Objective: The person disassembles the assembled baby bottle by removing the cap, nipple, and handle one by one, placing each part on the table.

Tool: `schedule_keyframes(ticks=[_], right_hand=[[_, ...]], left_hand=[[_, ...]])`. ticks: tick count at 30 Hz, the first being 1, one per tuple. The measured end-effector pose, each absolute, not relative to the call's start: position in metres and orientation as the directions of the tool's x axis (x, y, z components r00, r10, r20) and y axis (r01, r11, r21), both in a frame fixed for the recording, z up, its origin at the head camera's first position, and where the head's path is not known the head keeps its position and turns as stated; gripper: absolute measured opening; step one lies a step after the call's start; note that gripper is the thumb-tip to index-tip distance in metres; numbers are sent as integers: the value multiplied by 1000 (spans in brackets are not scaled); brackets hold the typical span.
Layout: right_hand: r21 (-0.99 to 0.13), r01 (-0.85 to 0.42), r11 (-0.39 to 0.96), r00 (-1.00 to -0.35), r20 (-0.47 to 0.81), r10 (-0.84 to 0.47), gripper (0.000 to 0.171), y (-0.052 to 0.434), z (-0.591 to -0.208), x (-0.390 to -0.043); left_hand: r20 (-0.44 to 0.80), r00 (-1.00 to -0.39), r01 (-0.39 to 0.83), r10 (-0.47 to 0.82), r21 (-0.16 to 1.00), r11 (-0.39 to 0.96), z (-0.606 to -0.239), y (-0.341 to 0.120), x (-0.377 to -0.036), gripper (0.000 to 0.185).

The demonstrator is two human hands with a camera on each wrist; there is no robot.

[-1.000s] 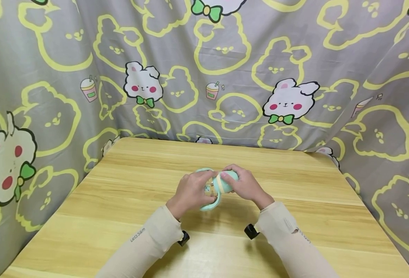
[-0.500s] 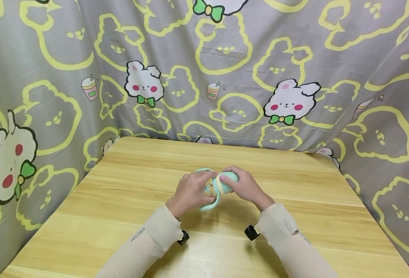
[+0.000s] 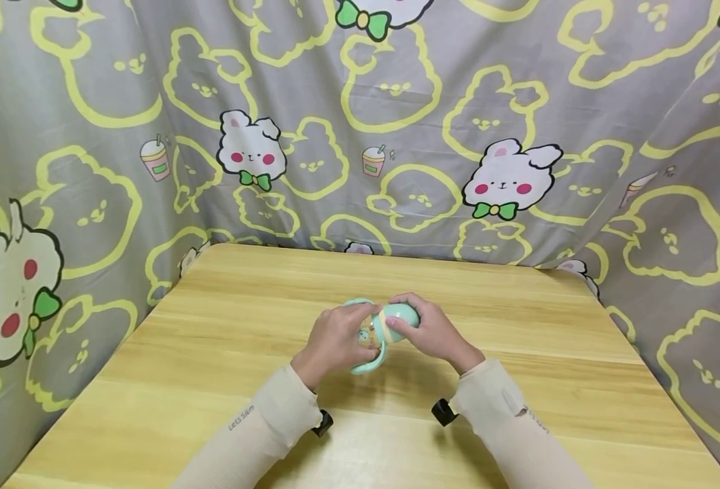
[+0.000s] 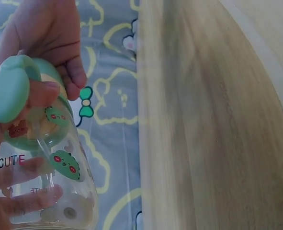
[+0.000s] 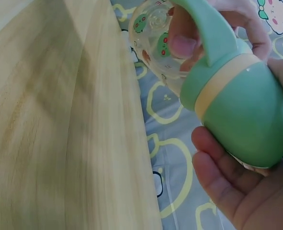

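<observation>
Above the middle of the table, a clear baby bottle [image 4: 67,165] is held tilted on its side. It has cartoon prints and a straw inside. Mint-green handles [image 4: 9,93] curve out from its collar. My left hand [image 3: 338,339] grips the clear body, its fingers showing through the wall in the left wrist view. On the bottle's right end sits a domed mint-green cap [image 5: 249,110] with a cream band below it. My right hand [image 3: 433,329] holds this cap, thumb on one side and fingers curled under the other. The bottle's base is mostly hidden by my left hand in the head view.
A wood-grain table [image 3: 262,285] spreads beneath both hands. Grey curtains [image 3: 311,81] with yellow outlines and rabbit faces hang behind it and along both sides. Black wrist cameras [image 3: 443,411] stick out from the sleeves.
My right thumb has shifted slightly towards me across the cap, so more of the dome shows. The left hand and the bottle stay almost in place.
</observation>
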State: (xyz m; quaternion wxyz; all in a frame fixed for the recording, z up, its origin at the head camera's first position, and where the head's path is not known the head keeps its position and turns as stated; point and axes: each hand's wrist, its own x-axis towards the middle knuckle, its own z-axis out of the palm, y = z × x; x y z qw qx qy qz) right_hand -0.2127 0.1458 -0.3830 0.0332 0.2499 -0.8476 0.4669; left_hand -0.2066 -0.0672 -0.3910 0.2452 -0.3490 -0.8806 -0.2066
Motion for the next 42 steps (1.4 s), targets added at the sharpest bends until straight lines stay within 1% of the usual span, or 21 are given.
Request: schedule_keyframes(ticks=[4, 6, 7, 8, 11, 14, 18, 23, 26, 30, 33, 34, 37, 42], right_hand=[[-768, -437, 469, -886, 276, -374, 32, 145, -381, -213], [-780, -400, 481, -902, 243, -356, 32, 144, -381, -214], [-795, -371, 480, -913, 218, -345, 33, 144, -380, -214], [-807, -342, 481, -923, 192, -333, 35, 144, -380, -215], [-844, -264, 468, -943, 123, -309, 39, 143, -381, -216], [-861, -244, 447, -947, 112, -300, 38, 142, -381, -217], [-835, -297, 462, -937, 162, -309, 36, 143, -381, -216], [-803, -391, 450, -903, 240, -355, 37, 145, -381, -214], [-795, -424, 434, -887, 267, -378, 37, 146, -381, -213], [-752, -467, 466, -871, 300, -389, 30, 147, -379, -212], [-721, -474, 506, -873, 308, -378, 28, 147, -379, -212], [-717, -462, 521, -880, 301, -366, 28, 147, -379, -213], [-759, -397, 516, -908, 241, -343, 34, 146, -379, -213], [-848, -278, 452, -938, 138, -319, 34, 145, -381, -214]], left_hand=[[636, -575, 732, 515, 118, 671, -393, -64, -206, 58], [654, -551, 732, 518, 82, 676, -392, -61, -205, 57], [656, -549, 729, 518, 73, 680, -391, -60, -205, 57], [654, -551, 727, 518, 72, 683, -391, -60, -204, 57], [625, -587, 709, 515, 90, 699, -388, -59, -203, 58], [609, -606, 706, 512, 114, 699, -388, -60, -203, 59], [611, -604, 719, 512, 140, 681, -389, -61, -205, 59], [575, -641, 719, 508, 220, 659, -388, -64, -206, 58], [567, -652, 717, 504, 244, 653, -387, -64, -206, 58], [584, -635, 729, 506, 237, 642, -388, -63, -206, 57], [597, -617, 738, 513, 212, 641, -389, -62, -206, 57], [600, -611, 739, 516, 201, 643, -389, -62, -205, 57], [604, -603, 737, 521, 172, 653, -388, -61, -204, 58], [595, -617, 726, 515, 180, 663, -387, -60, -203, 60]])
